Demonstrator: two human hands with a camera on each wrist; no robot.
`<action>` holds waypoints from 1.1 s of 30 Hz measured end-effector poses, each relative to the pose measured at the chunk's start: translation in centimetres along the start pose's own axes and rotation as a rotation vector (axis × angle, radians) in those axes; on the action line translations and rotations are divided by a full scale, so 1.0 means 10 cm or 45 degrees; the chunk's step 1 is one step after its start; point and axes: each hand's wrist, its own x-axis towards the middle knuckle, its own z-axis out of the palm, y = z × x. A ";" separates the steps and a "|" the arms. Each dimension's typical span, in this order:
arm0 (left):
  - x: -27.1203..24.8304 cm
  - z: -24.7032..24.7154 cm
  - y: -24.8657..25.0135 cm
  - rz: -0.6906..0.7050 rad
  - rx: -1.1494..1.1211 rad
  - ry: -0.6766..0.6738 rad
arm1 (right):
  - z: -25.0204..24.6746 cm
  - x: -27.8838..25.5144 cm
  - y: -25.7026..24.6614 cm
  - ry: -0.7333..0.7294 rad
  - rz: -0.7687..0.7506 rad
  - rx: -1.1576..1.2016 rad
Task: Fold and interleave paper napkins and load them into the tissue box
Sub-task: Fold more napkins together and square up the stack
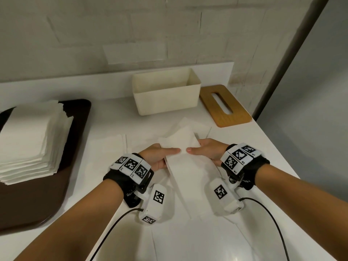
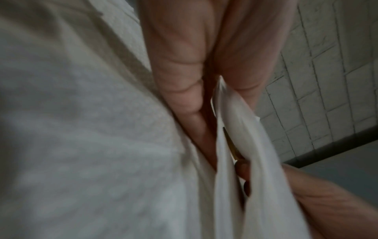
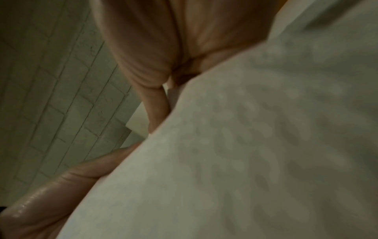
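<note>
We see left hand (image 1: 157, 157) and right hand (image 1: 208, 150) pinching one folded napkin (image 1: 185, 159) above white counter (image 1: 235, 129) | napkin stack (image 1: 32, 140) on brown tray (image 1: 75, 129) left | open tissue box (image 1: 165, 97), wooden lid (image 1: 225, 106) beyond

Both forearms are bare, with no sleeves. Each wrist wears a black strap (image 1: 113, 176) topped by a curved band of white blocks (image 1: 131, 165) printed with black square code markings. A white camera housing (image 1: 155, 203) with the same markings hangs below each wrist, and a black cable (image 1: 113, 226) trails from each.
</note>
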 end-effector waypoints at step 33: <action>-0.47 -0.49 -0.02 0.257 -0.251 0.854 | -0.35 0.18 -0.81 0.295 -0.232 -0.751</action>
